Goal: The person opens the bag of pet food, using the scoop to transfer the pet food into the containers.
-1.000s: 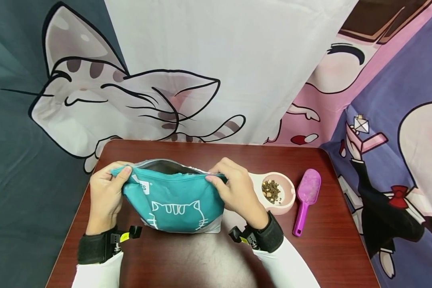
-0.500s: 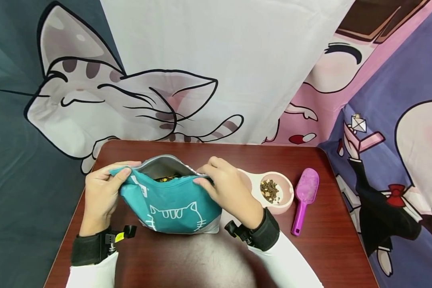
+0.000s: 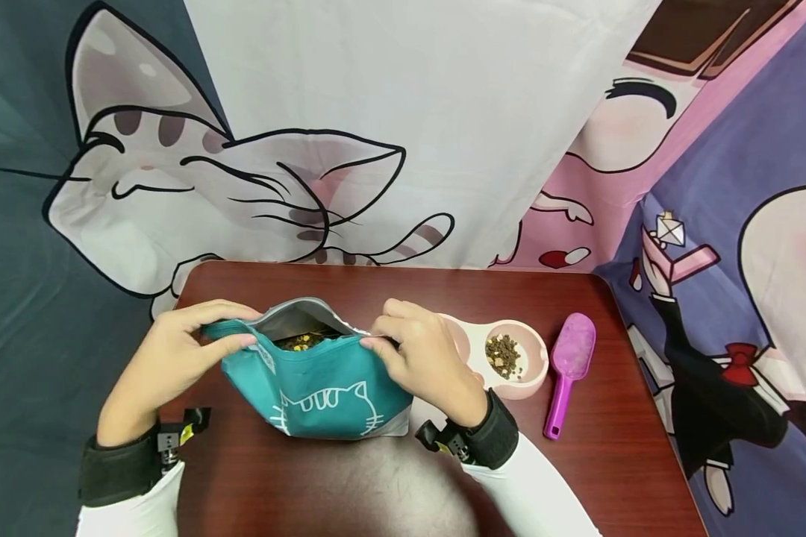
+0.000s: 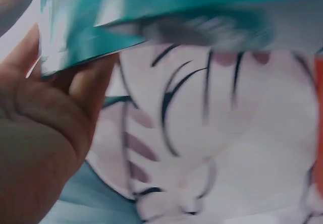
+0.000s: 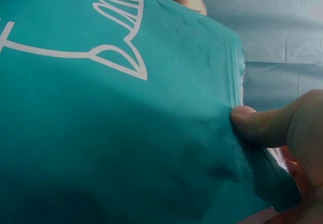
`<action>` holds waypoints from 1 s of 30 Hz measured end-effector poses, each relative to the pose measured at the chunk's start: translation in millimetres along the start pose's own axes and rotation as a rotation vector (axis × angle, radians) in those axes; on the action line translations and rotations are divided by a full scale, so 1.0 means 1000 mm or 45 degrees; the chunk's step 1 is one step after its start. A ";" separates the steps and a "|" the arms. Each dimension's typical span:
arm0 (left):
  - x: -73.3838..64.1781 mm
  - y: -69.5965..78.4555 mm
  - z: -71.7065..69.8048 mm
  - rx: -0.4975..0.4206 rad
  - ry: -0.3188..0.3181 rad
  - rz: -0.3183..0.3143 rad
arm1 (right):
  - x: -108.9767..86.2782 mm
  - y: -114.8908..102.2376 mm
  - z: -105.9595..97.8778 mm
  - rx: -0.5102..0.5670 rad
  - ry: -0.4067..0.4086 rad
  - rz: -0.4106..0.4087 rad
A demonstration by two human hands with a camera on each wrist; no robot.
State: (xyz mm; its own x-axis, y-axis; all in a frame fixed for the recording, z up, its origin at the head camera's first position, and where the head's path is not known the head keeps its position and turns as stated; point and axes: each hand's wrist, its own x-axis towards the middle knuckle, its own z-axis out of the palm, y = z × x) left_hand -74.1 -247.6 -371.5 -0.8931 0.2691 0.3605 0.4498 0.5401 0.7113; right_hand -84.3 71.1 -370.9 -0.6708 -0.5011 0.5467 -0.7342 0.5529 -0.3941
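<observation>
A teal resealable bag (image 3: 329,395) with a white cat outline stands in the middle of the table, its mouth gaping. Brown and yellow dry bits (image 3: 304,341) show inside, against the silvery lining. My left hand (image 3: 181,347) holds the bag's top left corner, thumb on the front and fingers behind. At the right end of the mouth, my right hand (image 3: 426,354) pinches the rim; its thumb (image 5: 257,125) presses near the zip strip in the right wrist view. Blurred teal film (image 4: 116,27) crosses the top of the left wrist view.
To the right lies a pale pink double bowl (image 3: 533,373), partly behind my right hand. Brown dry food (image 3: 502,354) sits in its right cup. Farther right is a purple scoop (image 3: 574,354). A cat-print cloth (image 3: 269,201) hangs beyond the brown table (image 3: 295,485).
The bag's mouth has spread wider, so its contents now show. My left hand has turned, its wrist swinging out left and its fingers straightening. My right hand has shifted slightly left along the rim.
</observation>
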 end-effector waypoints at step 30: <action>0.020 0.044 0.003 0.461 -0.141 0.330 | -0.008 -0.001 -0.006 -0.090 0.037 -0.019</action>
State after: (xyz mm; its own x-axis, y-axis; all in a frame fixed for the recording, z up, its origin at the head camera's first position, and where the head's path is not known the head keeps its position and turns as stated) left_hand -72.1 -216.1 -334.4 -0.7552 0.5049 0.4180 0.6458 0.6824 0.3425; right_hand -77.6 79.0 -370.5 -0.6560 -0.4905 0.5737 -0.7340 0.5918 -0.3333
